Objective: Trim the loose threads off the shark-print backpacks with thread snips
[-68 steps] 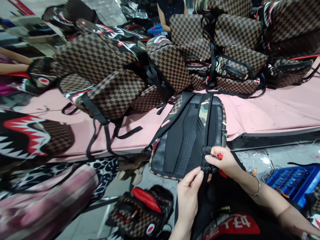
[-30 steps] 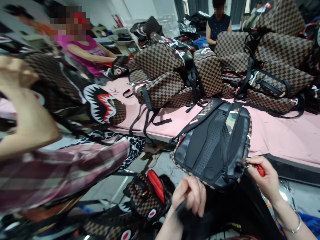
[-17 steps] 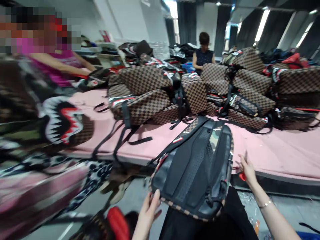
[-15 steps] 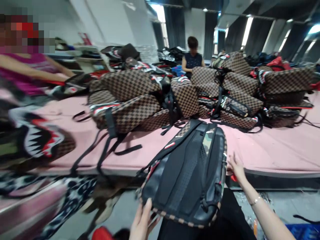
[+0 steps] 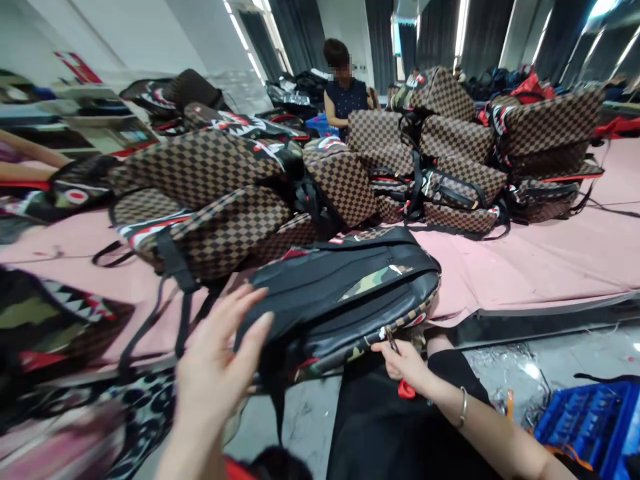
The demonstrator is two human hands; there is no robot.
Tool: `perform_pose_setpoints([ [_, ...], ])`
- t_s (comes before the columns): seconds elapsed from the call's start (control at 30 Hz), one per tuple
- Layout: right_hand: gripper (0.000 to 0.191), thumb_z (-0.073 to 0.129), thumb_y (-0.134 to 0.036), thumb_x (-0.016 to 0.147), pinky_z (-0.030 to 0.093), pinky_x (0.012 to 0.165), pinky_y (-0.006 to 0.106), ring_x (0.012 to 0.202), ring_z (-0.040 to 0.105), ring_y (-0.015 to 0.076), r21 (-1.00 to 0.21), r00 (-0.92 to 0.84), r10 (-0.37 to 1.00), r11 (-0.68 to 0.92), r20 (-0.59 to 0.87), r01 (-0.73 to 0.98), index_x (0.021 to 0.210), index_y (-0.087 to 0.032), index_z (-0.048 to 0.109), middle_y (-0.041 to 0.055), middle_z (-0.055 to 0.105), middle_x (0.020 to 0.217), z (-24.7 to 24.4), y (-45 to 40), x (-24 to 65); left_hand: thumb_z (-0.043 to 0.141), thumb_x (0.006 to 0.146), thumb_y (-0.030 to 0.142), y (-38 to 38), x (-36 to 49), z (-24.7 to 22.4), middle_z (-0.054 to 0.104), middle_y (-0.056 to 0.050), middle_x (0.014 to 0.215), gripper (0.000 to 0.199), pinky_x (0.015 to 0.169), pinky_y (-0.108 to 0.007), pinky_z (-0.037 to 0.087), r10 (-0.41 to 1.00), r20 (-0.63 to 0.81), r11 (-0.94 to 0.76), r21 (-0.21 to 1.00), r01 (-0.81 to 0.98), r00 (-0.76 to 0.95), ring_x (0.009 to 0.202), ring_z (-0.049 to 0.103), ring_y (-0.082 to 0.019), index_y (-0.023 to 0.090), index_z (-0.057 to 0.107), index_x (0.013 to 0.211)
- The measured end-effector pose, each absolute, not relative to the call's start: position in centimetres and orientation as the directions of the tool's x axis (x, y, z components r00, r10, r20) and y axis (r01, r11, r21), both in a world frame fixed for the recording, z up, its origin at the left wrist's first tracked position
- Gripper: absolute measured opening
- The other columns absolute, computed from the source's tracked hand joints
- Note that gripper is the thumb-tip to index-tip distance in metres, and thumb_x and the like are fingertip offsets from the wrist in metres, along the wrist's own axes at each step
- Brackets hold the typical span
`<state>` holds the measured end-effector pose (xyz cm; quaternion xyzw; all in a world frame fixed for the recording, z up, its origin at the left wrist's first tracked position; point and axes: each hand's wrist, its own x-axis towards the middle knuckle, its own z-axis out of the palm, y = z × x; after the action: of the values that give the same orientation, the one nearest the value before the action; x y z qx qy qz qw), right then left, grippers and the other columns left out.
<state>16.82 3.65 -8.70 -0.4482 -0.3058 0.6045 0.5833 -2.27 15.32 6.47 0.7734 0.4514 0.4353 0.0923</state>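
Note:
A backpack point(image 5: 330, 293) with a black padded back, camouflage strip and brown check edging lies back side up, tilted, at the table's front edge and over my lap. My left hand point(image 5: 215, 353) is raised before its left end, thumb and fingers apart, holding nothing; contact with the bag cannot be made out. At the bag's near side, my right hand point(image 5: 407, 367) is closed on a small tool with a dark tip and red end, apparently thread snips point(image 5: 406, 389). Its fingertips are by the zipper edge. A loose black strap point(image 5: 279, 407) hangs down at the left.
Checked backpacks point(image 5: 230, 227) are piled along the pink-covered table point(image 5: 530, 267). A camouflage shark-mouth bag point(image 5: 55, 313) lies at left. One person point(image 5: 345, 93) is behind the piles; another person's arm point(image 5: 25, 160) reaches in from the left. A blue crate point(image 5: 590, 420) stands at lower right.
The backpack has turned, its top end now pointing right. My left hand has come off its lower edge and lifted; my right hand has closed and moved to the near side. The view has shifted right.

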Motion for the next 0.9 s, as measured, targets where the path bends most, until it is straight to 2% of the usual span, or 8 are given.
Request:
perform_pose_setpoints([
  [0.03, 0.044, 0.055, -0.06, 0.071, 0.013, 0.036, 0.018, 0.036, 0.017, 0.0026, -0.893, 0.074, 0.983, -0.122, -0.17, -0.433, 0.078, -0.016, 0.052, -0.0122, 0.023, 0.046, -8.7, 3.7, 16.7, 0.052, 0.078, 0.043, 14.4, -1.3, 6.2, 0.063, -0.002, 0.112, 0.033, 0.097, -0.04, 0.042, 0.771, 0.577, -0.613, 0.562, 0.555, 0.268, 0.103, 0.058, -0.02, 0.024, 0.063, 0.102],
  [0.1, 0.04, 0.054, -0.055, 0.075, 0.012, 0.037, 0.019, 0.037, 0.016, 0.003, -0.913, 0.123, 0.982, -0.084, -0.144, -0.4, 0.077, -0.016, 0.055, -0.0114, 0.024, 0.047, -9.0, 3.4, 17.2, 0.054, 0.079, 0.037, 12.4, 1.0, 4.3, 0.066, -0.003, 0.099, 0.026, 0.081, -0.032, 0.052, 0.8, 0.432, -0.597, 0.651, 0.469, 0.417, 0.087, 0.063, -0.017, 0.023, 0.063, 0.099],
  [0.2, 0.032, 0.055, -0.048, 0.077, 0.019, 0.039, 0.019, 0.04, 0.025, 0.0045, -0.969, 0.317, 0.94, -0.047, -0.125, -0.244, 0.07, -0.017, 0.053, -0.0083, 0.032, 0.051, -10.0, 1.6, 19.3, 0.054, 0.081, 0.034, 10.1, 4.3, -0.5, 0.066, -0.005, 0.093, 0.025, 0.069, -0.028, 0.053, 0.8, 0.31, -0.555, 0.708, 0.437, 0.514, 0.075, 0.063, -0.016, 0.021, 0.061, 0.1],
  [0.3, 0.025, 0.056, -0.042, 0.077, 0.034, 0.047, 0.021, 0.052, 0.042, 0.0088, -0.998, 0.522, 0.85, -0.054, -0.065, -0.035, 0.078, -0.018, 0.053, -0.0027, 0.048, 0.063, -11.1, -0.8, 21.8, 0.055, 0.081, 0.03, 9.4, 7.3, -4.5, 0.064, -0.007, 0.096, 0.023, 0.077, -0.033, 0.05, 0.747, 0.4, -0.65, 0.606, 0.459, 0.53, 0.085, 0.06, -0.02, 0.02, 0.06, 0.101],
  [0.4, 0.025, 0.05, -0.039, 0.082, 0.043, 0.064, 0.026, 0.072, 0.054, 0.0146, -0.99, 0.61, 0.792, -0.087, 0.001, 0.114, 0.097, -0.019, 0.053, 0.0031, 0.058, 0.083, -11.8, -2.5, 23.6, 0.056, 0.08, 0.027, 9.6, 10.0, -5.9, 0.063, -0.008, 0.094, 0.025, 0.079, -0.035, 0.046, 0.68, 0.467, -0.732, 0.48, 0.483, 0.566, 0.088, 0.055, -0.022, 0.019, 0.058, 0.104],
  [0.5, 0.025, 0.046, -0.037, 0.085, 0.044, 0.072, 0.029, 0.08, 0.057, 0.0166, -0.971, 0.627, 0.777, -0.112, 0.046, 0.21, 0.101, -0.019, 0.052, 0.0054, 0.06, 0.091, -12.1, -2.8, 24.1, 0.058, 0.078, 0.03, 10.0, 12.0, -5.9, 0.061, -0.007, 0.085, 0.018, 0.073, -0.033, 0.045, 0.707, 0.447, -0.707, 0.424, 0.565, 0.548, 0.081, 0.054, -0.022, 0.018, 0.06, 0.092],
  [0.7, 0.025, 0.051, -0.04, 0.082, 0.043, 0.057, 0.024, 0.059, 0.054, 0.0135, -0.923, 0.661, 0.737, -0.142, 0.143, 0.359, 0.092, -0.017, 0.056, 0.0015, 0.06, 0.069, -11.3, -1.6, 24.5, 0.051, 0.082, 0.027, 10.3, 13.3, -5.7, 0.058, -0.005, 0.074, 0.013, 0.065, -0.029, 0.042, 0.754, 0.396, -0.652, 0.355, 0.67, 0.524, 0.073, 0.053, -0.019, 0.019, 0.06, 0.076],
  [0.9, 0.022, 0.048, -0.036, 0.086, 0.043, 0.061, 0.022, 0.063, 0.059, 0.013, -0.797, 0.522, 0.802, -0.099, 0.291, 0.596, 0.087, -0.018, 0.06, 0.0036, 0.066, 0.075, -9.9, -0.7, 25.7, 0.046, 0.083, 0.022, 10.4, 13.6, -6.0, 0.058, -0.006, 0.073, 0.015, 0.066, -0.03, 0.041, 0.747, 0.421, -0.659, 0.371, 0.654, 0.514, 0.072, 0.052, -0.02, 0.018, 0.056, 0.072],
])
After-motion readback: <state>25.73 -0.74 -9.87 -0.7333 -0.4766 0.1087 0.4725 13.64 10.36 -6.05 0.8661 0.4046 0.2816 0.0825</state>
